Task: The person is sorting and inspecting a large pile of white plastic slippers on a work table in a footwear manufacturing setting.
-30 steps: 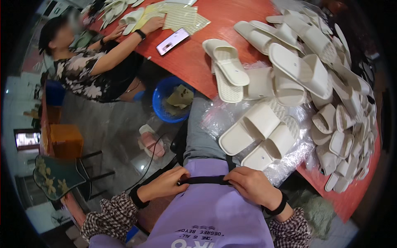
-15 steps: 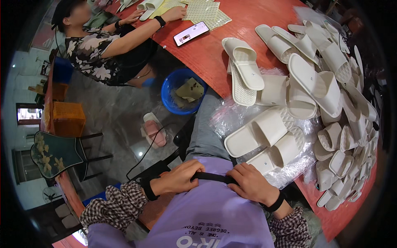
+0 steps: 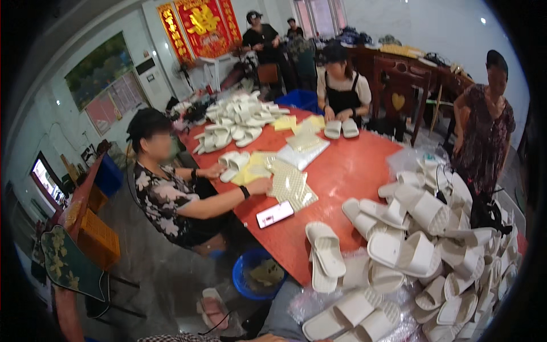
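- Your hands sit at the bottom edge, barely in view; you cannot tell their grip.
- Nearest slippers (image 3: pixel 347 310): light, soft foam; take one by its strap.

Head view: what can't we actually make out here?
- Wearer's hands: cut off by the lower edge; only a sleeve cuff and a sliver of skin show, so grip is unreadable.
- Purple bag: out of view now.
- Slipper pile: right part lost in the dark fisheye rim.
- Phone screen: too small to read.
- Blue bin contents: unclear.
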